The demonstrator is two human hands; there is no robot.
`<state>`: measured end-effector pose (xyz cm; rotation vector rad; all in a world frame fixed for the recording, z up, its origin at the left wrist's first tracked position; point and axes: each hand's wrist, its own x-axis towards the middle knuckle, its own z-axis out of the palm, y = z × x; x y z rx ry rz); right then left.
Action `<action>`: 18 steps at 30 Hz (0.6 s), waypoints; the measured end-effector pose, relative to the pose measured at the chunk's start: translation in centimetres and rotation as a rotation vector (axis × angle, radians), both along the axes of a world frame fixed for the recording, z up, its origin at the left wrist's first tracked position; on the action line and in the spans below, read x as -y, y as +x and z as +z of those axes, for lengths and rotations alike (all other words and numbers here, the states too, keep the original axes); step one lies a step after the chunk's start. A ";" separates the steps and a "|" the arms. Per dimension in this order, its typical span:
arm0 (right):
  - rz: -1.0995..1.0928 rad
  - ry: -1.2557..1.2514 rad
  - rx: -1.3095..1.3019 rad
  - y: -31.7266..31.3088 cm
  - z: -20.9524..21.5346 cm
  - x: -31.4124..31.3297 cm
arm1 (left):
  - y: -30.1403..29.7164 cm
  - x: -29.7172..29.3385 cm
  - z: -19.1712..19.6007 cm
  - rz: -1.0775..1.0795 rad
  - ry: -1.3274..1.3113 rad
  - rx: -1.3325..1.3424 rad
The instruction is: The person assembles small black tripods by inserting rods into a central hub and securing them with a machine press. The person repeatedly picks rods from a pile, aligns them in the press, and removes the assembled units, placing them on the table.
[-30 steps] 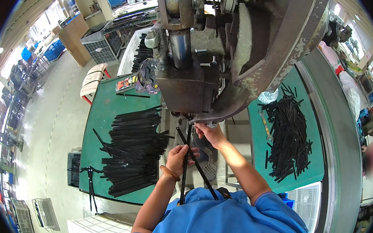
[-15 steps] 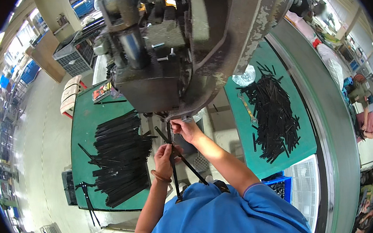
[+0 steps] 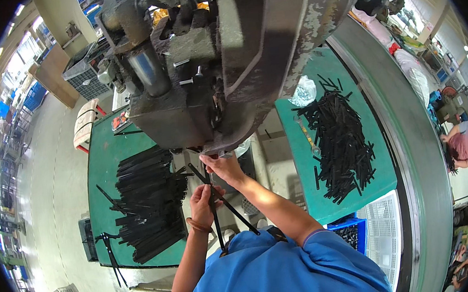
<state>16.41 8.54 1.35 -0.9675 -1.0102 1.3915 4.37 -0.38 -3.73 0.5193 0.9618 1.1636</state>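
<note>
My left hand (image 3: pixel 201 202) grips a long black metal strip (image 3: pixel 217 225) that runs down toward my chest. A second black strip (image 3: pixel 234 208) crosses it at an angle, and my right hand (image 3: pixel 220 166) holds its upper end right under the ram of a big grey press machine (image 3: pixel 210 64). Both hands sit close together at the press bed. A rubber band circles my left wrist. The strip tips under the machine are partly hidden by its body.
A heap of black strips (image 3: pixel 147 201) lies on the green table (image 3: pixel 102 163) to my left. Shorter black pieces (image 3: pixel 342 142) cover the green table at the right, beside a wrench (image 3: pixel 306 135). A blue crate (image 3: pixel 348 234) sits below. Another person (image 3: pixel 465 145) works far right.
My head has moved closer and turned, so the press fills more of the view. Both hands stay at the press bed, still gripping the crossed strips.
</note>
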 end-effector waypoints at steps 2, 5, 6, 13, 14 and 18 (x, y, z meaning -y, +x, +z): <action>-0.016 -0.032 -0.055 -0.2 -0.3 0.0 | -0.1 0.0 0.0 -0.013 0.001 0.001; 0.003 0.066 -0.059 0.0 -3.2 -0.7 | 0.1 -0.4 0.0 -0.048 0.002 -0.080; 0.041 -0.036 -0.050 -0.5 -3.4 -0.9 | 0.1 -0.1 0.2 -0.013 -0.008 -0.068; -0.061 -0.632 -0.084 1.0 -1.7 -3.9 | 1.0 -0.4 0.2 0.014 0.019 -0.082; -0.113 -0.514 -0.151 3.7 -2.6 -3.7 | 1.4 -0.4 0.3 0.029 0.015 -0.107; -0.709 -0.231 -0.079 22.3 -6.9 1.9 | 1.1 0.2 0.2 0.069 0.013 -0.188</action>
